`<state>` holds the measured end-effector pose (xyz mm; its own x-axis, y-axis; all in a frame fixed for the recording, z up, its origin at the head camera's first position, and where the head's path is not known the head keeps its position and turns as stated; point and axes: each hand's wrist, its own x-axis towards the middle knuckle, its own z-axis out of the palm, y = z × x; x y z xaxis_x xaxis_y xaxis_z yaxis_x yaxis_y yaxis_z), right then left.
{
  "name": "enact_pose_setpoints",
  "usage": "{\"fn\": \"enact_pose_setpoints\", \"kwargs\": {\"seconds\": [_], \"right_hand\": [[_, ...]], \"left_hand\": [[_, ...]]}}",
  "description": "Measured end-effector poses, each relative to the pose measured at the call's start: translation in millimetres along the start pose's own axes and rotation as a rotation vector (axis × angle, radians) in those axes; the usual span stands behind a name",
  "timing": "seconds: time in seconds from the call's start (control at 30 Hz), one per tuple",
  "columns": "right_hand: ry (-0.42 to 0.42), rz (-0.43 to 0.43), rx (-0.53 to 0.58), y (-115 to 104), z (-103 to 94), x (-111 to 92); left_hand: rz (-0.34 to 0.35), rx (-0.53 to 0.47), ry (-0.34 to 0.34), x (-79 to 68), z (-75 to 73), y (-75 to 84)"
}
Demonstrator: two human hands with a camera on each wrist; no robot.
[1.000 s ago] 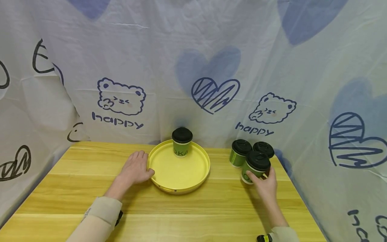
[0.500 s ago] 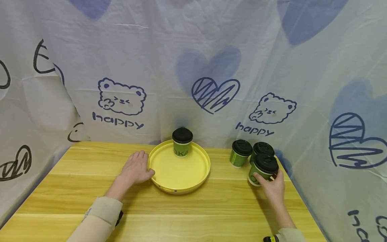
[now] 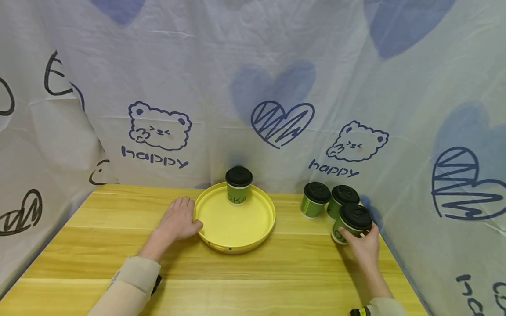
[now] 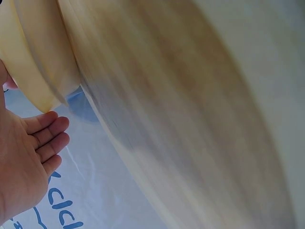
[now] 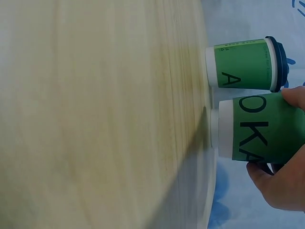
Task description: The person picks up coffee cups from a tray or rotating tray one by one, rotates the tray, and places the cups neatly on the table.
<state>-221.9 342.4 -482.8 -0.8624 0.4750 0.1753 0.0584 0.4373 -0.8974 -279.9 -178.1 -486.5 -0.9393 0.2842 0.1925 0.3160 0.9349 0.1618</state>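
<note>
My right hand (image 3: pixel 365 249) grips a green paper coffee cup (image 3: pixel 343 229) with a black lid, thumb on one side and fingers round the other. In the right wrist view this cup (image 5: pixel 267 126) shows large dark letters, and its white base is close over the table. My left hand (image 3: pixel 178 220) rests at the left rim of a round yellow tray (image 3: pixel 233 230), fingers straight along its outside and thumb at the rim. The left wrist view shows these fingers (image 4: pixel 50 138) extended beside the tray wall (image 4: pixel 43 52). Another lidded cup (image 3: pixel 237 194) stands upright at the tray's back.
Two more lidded green cups, one left (image 3: pixel 313 205) and one right (image 3: pixel 334 208), stand upright behind the held cup, near the table's back right corner. The wooden table (image 3: pixel 253 289) runs back to a white curtain (image 3: pixel 221 87) with blue hearts and bears. More curtain hangs at both sides.
My right hand has moved the held cup to the right and slightly nearer, uncovering more of the cup behind it. My left hand and the tray have stayed in place.
</note>
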Motion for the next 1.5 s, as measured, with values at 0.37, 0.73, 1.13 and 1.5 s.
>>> {"fn": "enact_pose_setpoints", "kwargs": {"seconds": [0.37,0.73,1.13,1.5], "right_hand": [[0.019,0.019,-0.01,4,-5.4,3],[0.035,0.037,-0.024,8,-9.5,6],[0.023,0.051,-0.045,11,-12.0,7],[0.006,0.04,-0.058,12,-14.1,6]], "left_hand": [[0.003,0.013,0.018,-0.1,-0.2,-0.2],[0.004,0.006,0.016,-0.5,-1.6,0.6],[-0.001,-0.003,0.016,-0.5,-0.3,-0.3],[0.001,0.0,0.022,-0.6,0.4,-0.3]]}}
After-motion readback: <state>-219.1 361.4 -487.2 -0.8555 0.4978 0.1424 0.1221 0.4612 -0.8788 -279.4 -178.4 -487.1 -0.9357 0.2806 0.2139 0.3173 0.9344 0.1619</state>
